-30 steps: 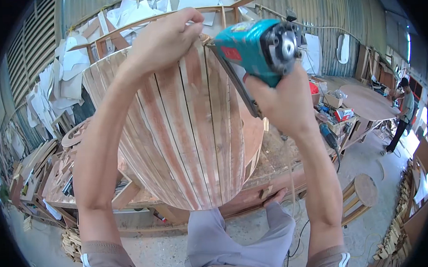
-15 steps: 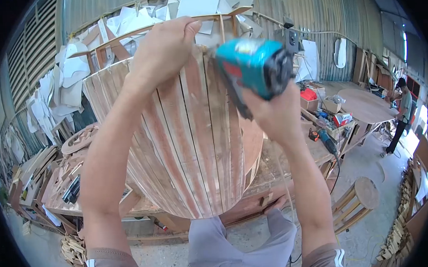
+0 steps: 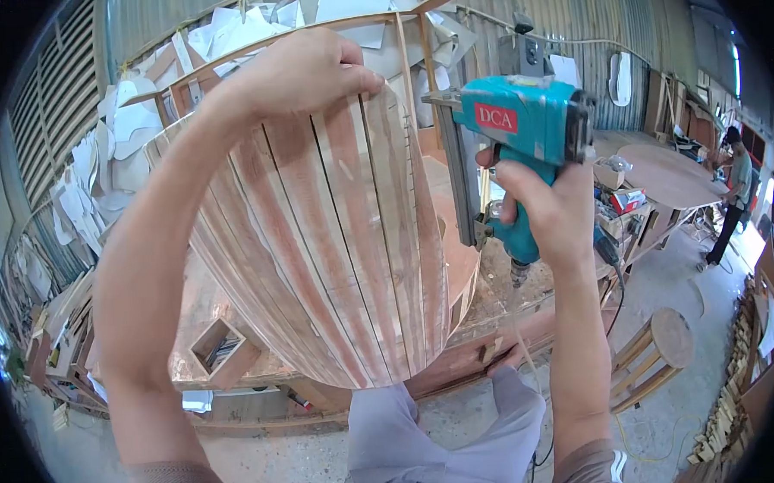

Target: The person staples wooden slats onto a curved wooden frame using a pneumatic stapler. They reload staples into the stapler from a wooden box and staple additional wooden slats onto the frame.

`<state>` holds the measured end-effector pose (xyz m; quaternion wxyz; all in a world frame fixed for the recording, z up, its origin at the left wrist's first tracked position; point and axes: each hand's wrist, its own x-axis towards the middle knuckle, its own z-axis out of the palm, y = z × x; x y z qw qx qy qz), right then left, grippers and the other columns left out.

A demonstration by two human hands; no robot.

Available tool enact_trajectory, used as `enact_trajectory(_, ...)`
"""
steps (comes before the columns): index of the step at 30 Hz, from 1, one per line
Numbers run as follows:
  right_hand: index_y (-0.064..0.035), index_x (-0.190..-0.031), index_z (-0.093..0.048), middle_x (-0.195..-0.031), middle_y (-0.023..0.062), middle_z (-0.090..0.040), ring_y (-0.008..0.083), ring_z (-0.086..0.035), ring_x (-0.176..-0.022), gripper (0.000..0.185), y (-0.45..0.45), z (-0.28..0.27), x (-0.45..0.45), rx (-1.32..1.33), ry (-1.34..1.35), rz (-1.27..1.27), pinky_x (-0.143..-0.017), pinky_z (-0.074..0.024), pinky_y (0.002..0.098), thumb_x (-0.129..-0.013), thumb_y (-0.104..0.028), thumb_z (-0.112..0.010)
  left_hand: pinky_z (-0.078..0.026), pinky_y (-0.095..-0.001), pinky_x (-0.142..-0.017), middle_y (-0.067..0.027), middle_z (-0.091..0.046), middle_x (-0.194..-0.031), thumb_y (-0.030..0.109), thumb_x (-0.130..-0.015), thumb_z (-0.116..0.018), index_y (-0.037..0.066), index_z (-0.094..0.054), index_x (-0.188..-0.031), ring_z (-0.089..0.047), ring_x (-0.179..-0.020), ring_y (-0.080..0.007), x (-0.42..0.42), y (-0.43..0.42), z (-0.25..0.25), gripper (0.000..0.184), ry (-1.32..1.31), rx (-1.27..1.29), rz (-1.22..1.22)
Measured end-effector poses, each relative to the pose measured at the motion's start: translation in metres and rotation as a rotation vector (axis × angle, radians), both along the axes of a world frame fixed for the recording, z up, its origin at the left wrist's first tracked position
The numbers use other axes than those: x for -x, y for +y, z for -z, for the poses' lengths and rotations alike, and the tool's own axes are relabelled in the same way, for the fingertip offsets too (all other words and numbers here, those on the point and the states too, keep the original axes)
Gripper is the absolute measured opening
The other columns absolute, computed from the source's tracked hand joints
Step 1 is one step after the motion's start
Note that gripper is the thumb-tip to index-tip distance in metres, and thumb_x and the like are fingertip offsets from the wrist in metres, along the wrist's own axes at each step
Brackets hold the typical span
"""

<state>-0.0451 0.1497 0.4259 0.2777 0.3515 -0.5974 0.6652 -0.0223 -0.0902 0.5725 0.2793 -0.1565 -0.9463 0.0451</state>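
A curved panel of wooden slats (image 3: 335, 235) leans upright over the workbench, its lower end near my lap. Gripping its top edge, my left hand (image 3: 310, 72) has its fingers curled over the slats. My right hand (image 3: 545, 200) is closed round the handle of a teal DCA nail gun (image 3: 520, 115), just right of the panel. A gap shows between the gun's dark magazine and the slats. The gun's hose hangs down from its handle.
Behind the panel stands a curved wooden frame (image 3: 409, 59). A small wooden box (image 3: 222, 352) sits on the bench at left. On the right are a round stool (image 3: 668, 337), a power tool (image 3: 607, 247), a round tabletop (image 3: 673, 175) and another person (image 3: 735, 196) farther back.
The nail gun and my right hand have moved right, away from the panel's top edge. My left hand has shifted slightly right, and the panel's top has turned a little.
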Motion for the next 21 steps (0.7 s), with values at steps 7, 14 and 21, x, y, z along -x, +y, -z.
enact_trajectory(7, 0.0016, -0.111, -0.065, -0.095, 0.0060, -0.072, 0.0116, -0.066, -0.083, 0.029, -0.012, 0.018, -0.017, 0.054, 0.038, -0.046, -0.074, -0.0535, 0.0281, -0.083, 0.000, -0.065, -0.045, -0.0264, -0.076, 0.0016, -0.061, -0.087, 0.033, -0.102, -0.055, 0.001, -0.070, -0.108, -0.050, -0.077, -0.0094, 0.012, -0.014, -0.020, 0.035, -0.263, -0.039, 0.080)
enact_trajectory(14, 0.0027, -0.109, -0.064, -0.091, 0.0065, -0.070, 0.0085, -0.058, -0.063, 0.026, -0.043, -0.003, -0.029, 0.008, 0.036, -0.037, -0.059, -0.0478, 0.0255, -0.084, -0.002, -0.061, -0.041, -0.0260, -0.068, 0.0034, -0.053, -0.076, 0.034, -0.100, -0.057, 0.002, -0.071, -0.097, -0.046, -0.072, -0.0070, 0.012, -0.023, -0.026, 0.035, -0.245, -0.136, 0.096)
enact_trajectory(21, 0.0036, -0.114, -0.062, -0.094, 0.0082, -0.071, 0.0074, -0.055, -0.051, 0.030, -0.060, -0.010, -0.039, -0.045, 0.030, 0.030, -0.047, -0.0448, 0.0234, -0.086, -0.002, -0.058, -0.034, -0.0247, -0.056, 0.0059, -0.048, -0.065, 0.030, -0.093, -0.060, 0.005, -0.068, -0.082, -0.041, -0.062, -0.0049, 0.018, -0.018, -0.026, 0.028, -0.326, -0.123, 0.301)
